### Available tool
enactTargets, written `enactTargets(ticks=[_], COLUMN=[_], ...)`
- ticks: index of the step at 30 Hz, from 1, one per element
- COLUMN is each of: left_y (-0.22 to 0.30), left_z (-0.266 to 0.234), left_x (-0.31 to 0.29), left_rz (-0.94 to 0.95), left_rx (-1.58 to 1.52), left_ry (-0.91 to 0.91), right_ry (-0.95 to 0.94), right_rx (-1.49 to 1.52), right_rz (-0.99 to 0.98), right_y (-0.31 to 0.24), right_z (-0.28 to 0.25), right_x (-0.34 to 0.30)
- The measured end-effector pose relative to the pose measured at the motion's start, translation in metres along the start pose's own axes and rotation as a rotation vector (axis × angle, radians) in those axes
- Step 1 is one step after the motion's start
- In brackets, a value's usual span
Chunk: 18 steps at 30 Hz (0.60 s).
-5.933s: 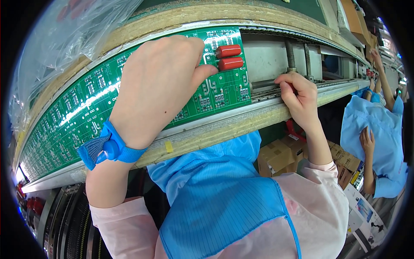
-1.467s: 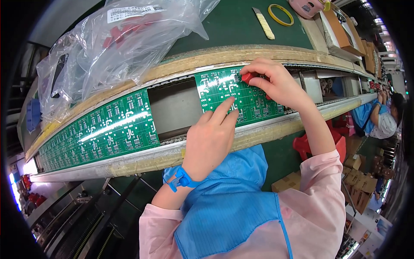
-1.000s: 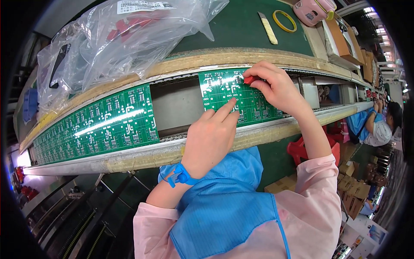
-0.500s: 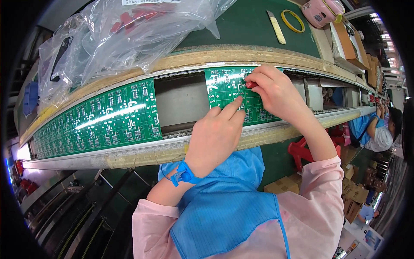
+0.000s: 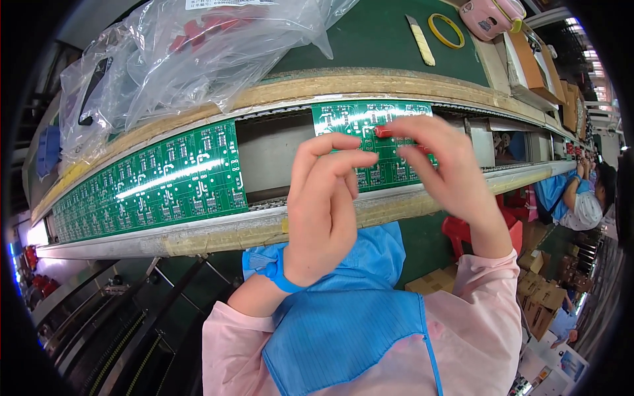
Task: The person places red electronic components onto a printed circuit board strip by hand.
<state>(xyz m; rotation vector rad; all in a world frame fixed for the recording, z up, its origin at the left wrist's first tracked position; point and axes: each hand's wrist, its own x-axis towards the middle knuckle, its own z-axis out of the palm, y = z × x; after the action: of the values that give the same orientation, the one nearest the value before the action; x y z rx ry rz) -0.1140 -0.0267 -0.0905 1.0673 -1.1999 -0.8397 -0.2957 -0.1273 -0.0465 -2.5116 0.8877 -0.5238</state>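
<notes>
A green circuit board (image 5: pixel 395 174) lies on the conveyor track under both hands. On its upper middle stands a small red cylindrical component (image 5: pixel 381 132), close to the fingertips of my right hand (image 5: pixel 449 162). That hand is smeared by motion, its thumb and forefinger spread with nothing seen between them. My left hand (image 5: pixel 323 211) is raised over the board's left edge, open, fingers bent and apart. It wears a blue wrist strap (image 5: pixel 285 280). Further left along the track lies a large green circuit board area (image 5: pixel 148 178).
Clear plastic bags (image 5: pixel 198 59) with red parts inside lie on the bench beyond the track. A cutter knife (image 5: pixel 421 41), a yellow tape roll (image 5: pixel 446 31) and a pink container (image 5: pixel 489 18) are at the far right. Another person (image 5: pixel 584 204) sits along the line.
My right hand has loosened its pinch on the red component and drawn slightly right. My left hand has lifted off the board, fingers now curled upward.
</notes>
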Motion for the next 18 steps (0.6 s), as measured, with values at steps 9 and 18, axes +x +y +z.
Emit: enactTargets(ticks=[9,18], left_y=[0.008,0.07], left_z=[0.033,0.01], left_x=[-0.001,-0.001], left_rz=[0.415,0.23], left_rx=[0.647,-0.377], left_ry=[0.161,0.055], right_ry=[-0.252,-0.35], right_rx=[1.76,1.853], right_rz=[0.573,0.55], right_y=[-0.037,-0.052], right_z=[0.032,0.021], right_x=[-0.051,-0.06])
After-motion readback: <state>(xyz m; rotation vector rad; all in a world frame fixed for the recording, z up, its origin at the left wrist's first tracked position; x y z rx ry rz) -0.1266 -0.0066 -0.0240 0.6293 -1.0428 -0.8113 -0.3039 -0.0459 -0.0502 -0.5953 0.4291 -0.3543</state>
